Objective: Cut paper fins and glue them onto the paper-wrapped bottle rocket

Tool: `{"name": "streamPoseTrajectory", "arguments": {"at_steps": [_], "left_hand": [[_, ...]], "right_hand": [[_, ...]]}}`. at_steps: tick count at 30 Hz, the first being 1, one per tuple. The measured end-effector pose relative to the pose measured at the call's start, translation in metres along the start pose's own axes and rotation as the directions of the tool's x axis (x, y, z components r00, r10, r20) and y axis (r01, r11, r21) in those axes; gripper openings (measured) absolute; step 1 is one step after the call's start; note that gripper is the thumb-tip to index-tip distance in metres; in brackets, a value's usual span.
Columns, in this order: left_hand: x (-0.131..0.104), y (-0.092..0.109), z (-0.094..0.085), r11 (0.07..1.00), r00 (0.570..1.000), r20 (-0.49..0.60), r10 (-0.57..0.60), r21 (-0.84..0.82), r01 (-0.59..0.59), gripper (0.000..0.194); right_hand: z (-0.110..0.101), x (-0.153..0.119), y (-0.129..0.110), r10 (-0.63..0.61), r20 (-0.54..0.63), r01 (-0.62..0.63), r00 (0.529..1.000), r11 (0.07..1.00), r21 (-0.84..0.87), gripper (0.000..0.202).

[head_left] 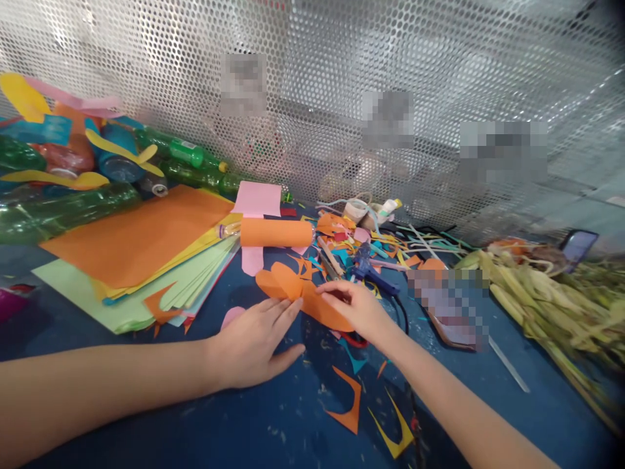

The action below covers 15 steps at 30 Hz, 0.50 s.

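Orange cut-out (316, 307) lay just nearside of the orange-wrapped bottle (276, 232), long axis slanting rightward away from it, left hand (261, 340) flat against the cut-out, right hand (359, 309) touching with bent fingers, pinch unclear

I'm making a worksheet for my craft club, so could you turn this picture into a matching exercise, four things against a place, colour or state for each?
Things
1. Orange cut-out
2. Wrapped bottle
3. Stack of paper sheets
4. Dry husk-like leaves

Place, colour or state
A. Heaped at the far right of the picture
B. Touched by the left hand and the right hand
C. Several colours, with some edges fanned out
D. Lying on its side, with orange paper around it

Right pairs: 1-B, 2-D, 3-C, 4-A
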<state>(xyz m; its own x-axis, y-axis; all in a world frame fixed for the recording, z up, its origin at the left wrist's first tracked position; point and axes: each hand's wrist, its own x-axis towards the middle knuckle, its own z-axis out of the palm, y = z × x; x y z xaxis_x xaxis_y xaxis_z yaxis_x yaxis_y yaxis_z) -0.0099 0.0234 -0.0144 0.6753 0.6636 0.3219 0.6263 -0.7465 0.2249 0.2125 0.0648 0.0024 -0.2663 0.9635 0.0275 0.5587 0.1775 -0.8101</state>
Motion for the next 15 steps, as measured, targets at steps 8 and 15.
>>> {"name": "streamPoseTrajectory", "arguments": {"at_steps": [8, 15], "left_hand": [[0.017, -0.024, -0.002, 0.994, 0.998, -0.056, 0.036, -0.098, -0.041, 0.026], [0.020, -0.029, -0.002, 0.986, 0.992, -0.115, 0.059, -0.150, -0.076, 0.024]], "right_hand": [[0.000, 0.006, -0.004, 0.017, 0.081, -0.008, 0.997, 0.993, -0.115, 0.021], [0.003, 0.003, -0.005, -0.004, 0.049, 0.005, 0.999, 1.000, -0.011, 0.010]]}}
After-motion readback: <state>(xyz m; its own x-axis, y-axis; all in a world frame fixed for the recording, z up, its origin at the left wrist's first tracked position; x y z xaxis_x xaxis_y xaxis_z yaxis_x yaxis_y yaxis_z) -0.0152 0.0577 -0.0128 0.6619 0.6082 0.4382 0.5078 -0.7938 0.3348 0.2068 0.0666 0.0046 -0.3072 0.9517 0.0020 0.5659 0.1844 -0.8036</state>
